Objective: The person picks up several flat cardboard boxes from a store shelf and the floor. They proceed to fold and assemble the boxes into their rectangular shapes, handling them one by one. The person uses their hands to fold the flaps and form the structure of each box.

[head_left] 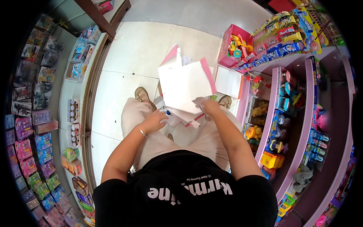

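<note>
A stack of loose white cardboard pieces [185, 85] with pink edges sits between my knees, above the floor. The pieces look like flattened or cut boxes. At the near right edge of the stack, my right hand [207, 106] is closed on the cardboard. My left hand [154, 121], with a thin bracelet at its wrist, is by the near left corner, fingers apart and close to a folded grey-white flap [160, 103]. Whether its fingertips touch the flap cannot be made out. Other pieces lie partly hidden under the top sheet.
A pink box of small colourful toys [237, 46] stands beyond on the right, near a flat white box [228, 81]. Purple shelves [267, 113] with toys and sweets rise at my right. A shelf edge [87, 94] and hanging packets [25, 149] line my left. Pale tiles [117, 56] cover the floor.
</note>
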Demonstrator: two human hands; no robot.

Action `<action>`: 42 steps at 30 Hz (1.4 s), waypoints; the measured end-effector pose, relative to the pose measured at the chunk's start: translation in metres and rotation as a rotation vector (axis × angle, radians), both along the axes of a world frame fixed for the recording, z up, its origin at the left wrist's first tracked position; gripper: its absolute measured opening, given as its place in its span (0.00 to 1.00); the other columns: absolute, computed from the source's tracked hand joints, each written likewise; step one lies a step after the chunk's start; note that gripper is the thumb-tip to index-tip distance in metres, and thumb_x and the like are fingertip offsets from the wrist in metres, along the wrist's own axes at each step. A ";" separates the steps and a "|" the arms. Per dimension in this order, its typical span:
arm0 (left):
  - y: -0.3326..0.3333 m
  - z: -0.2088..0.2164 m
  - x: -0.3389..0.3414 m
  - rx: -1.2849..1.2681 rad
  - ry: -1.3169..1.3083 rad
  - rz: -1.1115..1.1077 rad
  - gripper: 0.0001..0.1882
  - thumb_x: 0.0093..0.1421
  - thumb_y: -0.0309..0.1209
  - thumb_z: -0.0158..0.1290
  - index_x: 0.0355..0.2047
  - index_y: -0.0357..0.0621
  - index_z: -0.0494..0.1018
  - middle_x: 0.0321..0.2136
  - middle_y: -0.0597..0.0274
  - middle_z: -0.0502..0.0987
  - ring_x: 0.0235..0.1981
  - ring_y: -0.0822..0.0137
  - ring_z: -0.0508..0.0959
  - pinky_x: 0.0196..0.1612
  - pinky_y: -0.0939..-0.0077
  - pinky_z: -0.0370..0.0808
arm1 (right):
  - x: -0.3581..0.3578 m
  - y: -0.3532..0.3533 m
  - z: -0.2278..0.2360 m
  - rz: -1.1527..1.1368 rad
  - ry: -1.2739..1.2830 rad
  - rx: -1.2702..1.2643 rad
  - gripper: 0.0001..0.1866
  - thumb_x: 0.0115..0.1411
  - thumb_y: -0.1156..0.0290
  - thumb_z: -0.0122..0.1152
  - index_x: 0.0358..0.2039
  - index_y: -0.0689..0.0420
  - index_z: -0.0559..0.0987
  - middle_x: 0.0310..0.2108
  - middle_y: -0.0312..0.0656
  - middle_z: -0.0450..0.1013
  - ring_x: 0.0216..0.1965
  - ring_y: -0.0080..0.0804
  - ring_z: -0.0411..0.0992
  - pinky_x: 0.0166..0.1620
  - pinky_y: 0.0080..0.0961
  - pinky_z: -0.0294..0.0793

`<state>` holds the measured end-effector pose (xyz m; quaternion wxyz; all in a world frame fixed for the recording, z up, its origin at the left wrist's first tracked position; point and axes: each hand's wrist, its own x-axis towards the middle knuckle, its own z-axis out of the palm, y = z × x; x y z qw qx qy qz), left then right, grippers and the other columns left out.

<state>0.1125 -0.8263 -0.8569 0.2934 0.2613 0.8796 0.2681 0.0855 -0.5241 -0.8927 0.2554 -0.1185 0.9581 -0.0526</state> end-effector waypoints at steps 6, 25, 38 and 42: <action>-0.033 0.026 -0.009 -0.246 -0.020 0.187 0.18 0.49 0.35 0.47 0.43 0.50 0.67 0.48 0.61 0.65 0.53 0.53 0.58 0.52 0.50 0.49 | 0.048 0.065 -0.088 -0.319 -0.339 -0.069 0.14 0.43 0.66 0.51 0.33 0.52 0.75 0.34 0.44 0.71 0.37 0.38 0.69 0.39 0.31 0.67; -0.048 -0.002 -0.002 -0.385 0.217 0.821 0.18 0.49 0.27 0.46 0.42 0.38 0.66 0.49 0.48 0.62 0.53 0.51 0.57 0.55 0.65 0.52 | -0.066 0.135 -0.236 -0.659 -0.221 -0.039 0.14 0.46 0.69 0.48 0.35 0.53 0.75 0.39 0.50 0.67 0.42 0.46 0.65 0.45 0.35 0.64; -0.035 -0.001 -0.044 -0.593 0.150 0.735 0.15 0.47 0.26 0.45 0.37 0.38 0.68 0.47 0.51 0.64 0.52 0.49 0.58 0.54 0.61 0.53 | -0.122 0.179 -0.423 -0.696 -0.588 0.091 0.18 0.47 0.61 0.47 0.40 0.49 0.73 0.44 0.45 0.65 0.45 0.41 0.64 0.46 0.38 0.63; -0.032 0.003 -0.030 -0.583 0.138 0.767 0.15 0.47 0.26 0.46 0.37 0.39 0.67 0.46 0.51 0.65 0.52 0.50 0.59 0.53 0.61 0.54 | -0.133 0.165 -0.342 -0.737 -0.454 0.118 0.18 0.49 0.58 0.45 0.36 0.54 0.74 0.38 0.45 0.70 0.39 0.43 0.68 0.41 0.35 0.66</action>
